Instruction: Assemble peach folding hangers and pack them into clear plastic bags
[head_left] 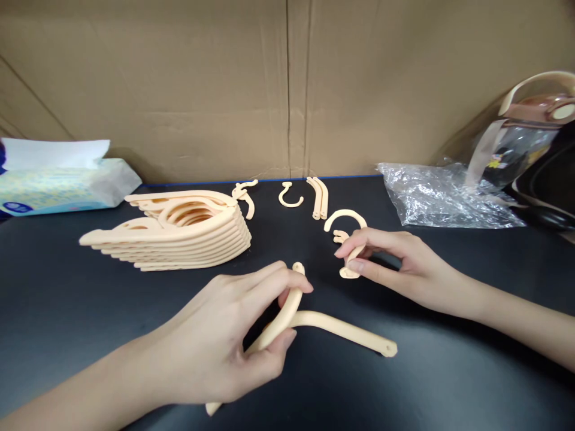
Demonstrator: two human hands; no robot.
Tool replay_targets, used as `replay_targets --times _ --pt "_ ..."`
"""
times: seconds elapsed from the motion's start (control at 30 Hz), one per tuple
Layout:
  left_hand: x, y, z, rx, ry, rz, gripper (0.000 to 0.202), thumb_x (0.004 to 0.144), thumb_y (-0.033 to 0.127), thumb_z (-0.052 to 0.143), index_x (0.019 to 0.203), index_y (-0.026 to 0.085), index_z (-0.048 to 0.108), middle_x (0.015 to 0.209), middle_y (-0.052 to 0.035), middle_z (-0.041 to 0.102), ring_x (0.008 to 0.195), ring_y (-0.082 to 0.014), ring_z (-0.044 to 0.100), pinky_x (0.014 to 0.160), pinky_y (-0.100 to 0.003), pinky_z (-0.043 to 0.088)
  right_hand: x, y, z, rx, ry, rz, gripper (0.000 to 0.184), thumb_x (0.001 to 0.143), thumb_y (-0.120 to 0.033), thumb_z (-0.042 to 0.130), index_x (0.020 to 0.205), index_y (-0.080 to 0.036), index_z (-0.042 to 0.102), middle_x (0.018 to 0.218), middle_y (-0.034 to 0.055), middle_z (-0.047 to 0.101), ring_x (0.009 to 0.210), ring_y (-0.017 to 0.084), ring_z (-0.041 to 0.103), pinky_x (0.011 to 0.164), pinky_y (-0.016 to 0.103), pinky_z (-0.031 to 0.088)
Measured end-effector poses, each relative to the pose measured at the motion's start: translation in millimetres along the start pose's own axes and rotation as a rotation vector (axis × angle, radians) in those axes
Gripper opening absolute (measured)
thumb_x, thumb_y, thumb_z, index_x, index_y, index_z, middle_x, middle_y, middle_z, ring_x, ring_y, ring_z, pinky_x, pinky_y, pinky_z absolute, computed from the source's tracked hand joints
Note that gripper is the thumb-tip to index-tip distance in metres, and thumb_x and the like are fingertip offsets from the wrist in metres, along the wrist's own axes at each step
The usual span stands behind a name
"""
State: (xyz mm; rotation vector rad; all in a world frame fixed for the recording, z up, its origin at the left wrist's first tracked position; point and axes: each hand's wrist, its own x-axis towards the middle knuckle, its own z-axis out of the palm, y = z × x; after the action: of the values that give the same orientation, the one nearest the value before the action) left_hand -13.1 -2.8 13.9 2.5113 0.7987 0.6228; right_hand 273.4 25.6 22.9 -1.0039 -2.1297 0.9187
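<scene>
My left hand (238, 335) is closed around a curved beige plastic hanger arm (287, 311). One end of it pokes up past the fingers, and a tip shows below the palm. A second hanger arm (341, 329) stretches to the right from behind the held one; whether the two are joined I cannot tell. Between thumb and fingers, my right hand (399, 263) pinches a beige hanger hook (353, 218), its curve upward and its flat base (349, 273) downward. Just behind those fingers is a small forked beige piece (340, 236), partly covered.
A stack of folded beige hangers (197, 239) lies at left. Further back are loose small parts (245, 196), another hook (291, 197) and two curved arms (318, 197). A tissue pack (67, 185), crinkled clear plastic bag (440, 197) and bottle (516, 143) flank the black table (67, 311).
</scene>
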Motion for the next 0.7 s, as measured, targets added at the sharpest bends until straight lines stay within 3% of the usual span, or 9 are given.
replay_targets --times 0.17,0.37,0.53,0.63,0.7 --pt "0.1 -1.2 -1.3 0.017 0.084 -0.055 0.040 0.101 0.015 0.047 0.138 0.029 0.048 0.086 0.0062 0.051 0.061 -0.0088 0.047 0.056 -0.020 0.039 0.6 1.8 1.6 0.075 -0.004 -0.003 0.018 0.100 -0.034 0.066 0.115 -0.026 0.061 0.088 -0.0018 0.072 0.077 0.015 0.070 0.075 0.030 0.059" --pt "-0.3 -4.1 0.2 0.097 0.073 -0.066 0.038 0.110 0.022 0.046 0.147 0.030 0.051 0.102 0.0014 0.064 0.071 -0.0102 0.060 0.067 -0.023 0.047 -0.9 2.9 2.1 0.076 -0.018 -0.003 0.018 0.100 -0.034 0.066 0.115 -0.026 0.060 0.088 -0.0016 0.072 0.078 0.015 0.070 0.075 0.031 0.059" --pt "-0.7 -6.5 2.7 0.126 0.080 -0.064 0.038 0.109 0.027 0.050 0.147 0.030 0.053 0.104 0.0016 0.066 0.075 -0.0105 0.062 0.067 -0.020 0.047 -0.5 3.9 2.5 0.102 -0.030 -0.011 0.019 0.101 -0.035 0.066 0.117 -0.026 0.059 0.089 -0.0020 0.072 0.079 0.015 0.070 0.077 0.030 0.059" --pt "0.6 -3.3 1.8 0.106 0.092 -0.117 0.039 0.107 0.029 0.053 0.146 0.029 0.053 0.093 0.0041 0.065 0.066 -0.0100 0.058 0.059 -0.020 0.044 0.4 3.8 2.9 0.143 -0.043 -0.009 0.021 0.101 -0.034 0.068 0.118 -0.026 0.059 0.090 -0.0027 0.072 0.080 0.014 0.070 0.079 0.030 0.059" --pt "2.1 -0.4 -0.2 0.065 0.074 -0.167 0.031 0.104 0.029 0.056 0.134 0.027 0.060 0.081 0.0069 0.060 0.059 -0.0093 0.053 0.055 -0.020 0.041 0.9 3.6 3.2 0.169 -0.044 0.005 0.022 0.100 -0.034 0.070 0.118 -0.026 0.059 0.089 -0.0032 0.071 0.079 0.014 0.070 0.079 0.029 0.058"
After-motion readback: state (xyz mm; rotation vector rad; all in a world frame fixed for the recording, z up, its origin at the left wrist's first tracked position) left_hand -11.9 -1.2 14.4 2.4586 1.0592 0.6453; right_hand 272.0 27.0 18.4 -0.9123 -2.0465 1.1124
